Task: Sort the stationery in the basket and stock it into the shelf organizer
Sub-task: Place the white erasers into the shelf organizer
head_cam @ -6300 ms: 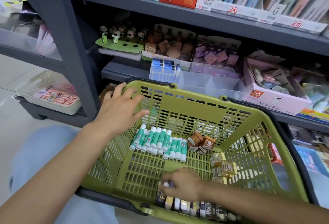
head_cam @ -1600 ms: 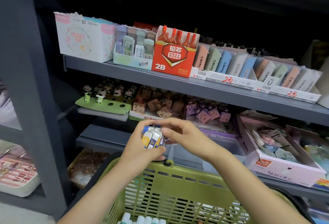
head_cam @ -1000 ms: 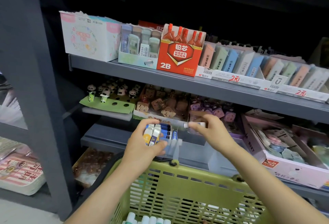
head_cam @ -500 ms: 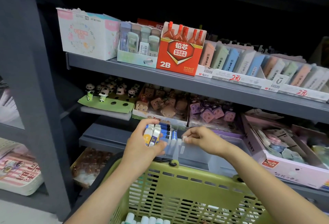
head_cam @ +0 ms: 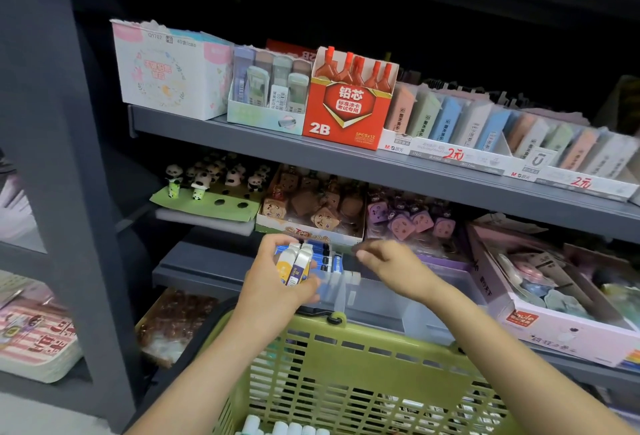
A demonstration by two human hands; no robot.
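- Fingers (head_cam: 273, 254) of the left hand (head_cam: 273, 282) curl around a small bundle of correction tapes (head_cam: 294, 266), long axes upright, at the frame's centre.
- Right hand (head_cam: 388, 266), just right of the bundle, has its fingertips pinched together; whether they hold anything I cannot tell.
- Clear shelf organizer (head_cam: 367, 299) sits directly beneath and behind both hands, blue-labelled pieces (head_cam: 327, 260) already standing in its left compartment.
- Judged: the right hand is nearer the open compartment, so the bundle feeds rightward and down.
- Green basket (head_cam: 346, 358) lies below, at lower centre.
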